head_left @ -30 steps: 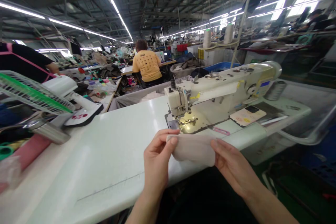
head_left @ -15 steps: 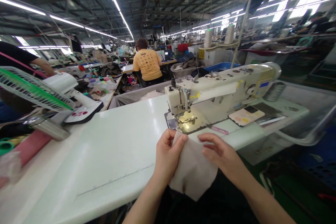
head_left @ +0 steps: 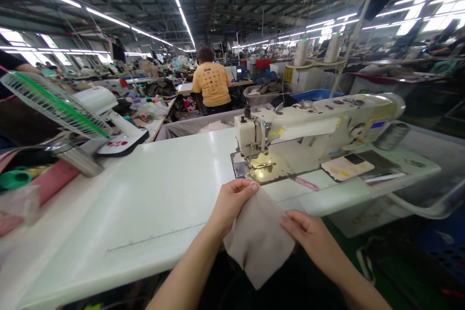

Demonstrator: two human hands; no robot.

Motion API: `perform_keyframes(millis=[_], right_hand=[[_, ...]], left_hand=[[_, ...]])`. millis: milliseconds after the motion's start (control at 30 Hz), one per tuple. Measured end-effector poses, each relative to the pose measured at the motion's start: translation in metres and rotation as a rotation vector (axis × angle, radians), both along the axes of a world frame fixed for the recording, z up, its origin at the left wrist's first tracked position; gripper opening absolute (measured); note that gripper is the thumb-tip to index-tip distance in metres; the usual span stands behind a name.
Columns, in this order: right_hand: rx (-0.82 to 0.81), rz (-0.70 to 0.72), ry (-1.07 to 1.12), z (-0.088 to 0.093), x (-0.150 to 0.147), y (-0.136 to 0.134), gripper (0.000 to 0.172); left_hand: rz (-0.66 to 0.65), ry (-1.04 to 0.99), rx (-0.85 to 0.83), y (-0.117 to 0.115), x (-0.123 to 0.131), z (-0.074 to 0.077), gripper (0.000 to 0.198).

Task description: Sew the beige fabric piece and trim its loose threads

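Note:
A light grey-beige piece of fabric (head_left: 259, 240) hangs between my hands at the table's front edge. My left hand (head_left: 232, 203) pinches its top corner between thumb and fingers. Lower down on the right, my right hand (head_left: 301, 227) grips the fabric's side edge with thumb and fingertips. Just beyond the hands stands a white sewing machine (head_left: 301, 131), its lit needle plate (head_left: 259, 167) bare of cloth. Pink-handled thread snips (head_left: 307, 183) lie on the table right of the needle.
The pale sewing table (head_left: 163, 193) carries a printed ruler line. A phone (head_left: 347, 167) and a grey thread cone (head_left: 392, 135) lie beside the machine. At left are a fan (head_left: 54, 104) and a steel flask (head_left: 80, 159). A person in yellow (head_left: 211, 82) sits ahead.
My right hand has come down from hovering with fingers apart and now grips the fabric's right edge. The fabric is stretched flatter between both hands. The view has shifted slightly left.

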State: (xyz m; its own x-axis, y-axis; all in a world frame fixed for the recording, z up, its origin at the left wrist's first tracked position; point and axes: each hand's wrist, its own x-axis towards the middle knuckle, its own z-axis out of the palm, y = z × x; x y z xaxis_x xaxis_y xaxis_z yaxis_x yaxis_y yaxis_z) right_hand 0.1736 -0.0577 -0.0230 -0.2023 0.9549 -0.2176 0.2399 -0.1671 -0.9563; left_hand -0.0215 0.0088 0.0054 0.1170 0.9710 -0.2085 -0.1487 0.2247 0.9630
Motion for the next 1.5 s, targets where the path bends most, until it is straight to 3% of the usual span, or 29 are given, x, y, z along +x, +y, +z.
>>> perform_keyframes(millis=[167, 233, 333, 367, 433, 500, 633, 867, 1000, 1067, 1133, 1267, 1500], right_hand=[[-0.185, 0.241, 0.03, 0.003, 0.021, -0.006, 0.055], [-0.132, 0.174, 0.016, 0.005, 0.036, 0.003, 0.061], [0.263, -0.228, -0.199, 0.001, 0.055, 0.034, 0.051], [0.437, -0.292, -0.33, -0.004, 0.059, 0.046, 0.043], [0.701, -0.295, -0.587, -0.017, 0.064, 0.067, 0.033], [0.784, -0.252, -0.785, -0.032, 0.065, 0.083, 0.03], [0.815, -0.22, -0.915, -0.047, 0.064, 0.095, 0.023], [0.801, -0.257, -0.964, -0.039, 0.066, 0.101, 0.015], [0.572, -0.387, -0.575, -0.026, 0.049, 0.079, 0.019], [0.454, -0.316, -0.359, -0.016, 0.034, 0.061, 0.026], [0.422, -0.209, -0.298, -0.006, 0.021, 0.044, 0.03], [0.515, -0.104, -0.453, 0.005, 0.007, 0.026, 0.031], [0.639, -0.084, -0.635, 0.009, 0.01, 0.024, 0.029]], left_hand=[[0.015, 0.002, -0.028, -0.001, 0.0, 0.002, 0.037], [-0.002, 0.02, -0.012, -0.002, -0.001, 0.004, 0.035], [-0.066, 0.056, 0.009, -0.004, 0.0, 0.008, 0.033], [-0.084, 0.064, 0.016, -0.005, 0.002, 0.008, 0.033], [-0.097, 0.071, 0.018, -0.005, 0.005, 0.008, 0.033], [-0.104, 0.069, -0.002, -0.005, 0.008, 0.006, 0.035], [-0.085, 0.056, -0.049, -0.005, 0.01, 0.003, 0.037], [-0.097, 0.168, 0.046, -0.002, 0.013, -0.005, 0.032], [-0.172, 0.327, 0.242, -0.003, 0.016, -0.011, 0.025], [-0.216, 0.372, 0.287, -0.006, 0.016, -0.013, 0.024], [-0.255, 0.39, 0.304, -0.008, 0.016, -0.013, 0.024], [-0.295, 0.425, 0.349, -0.01, 0.012, -0.013, 0.025], [-0.284, 0.484, 0.432, -0.011, 0.013, -0.01, 0.021]])
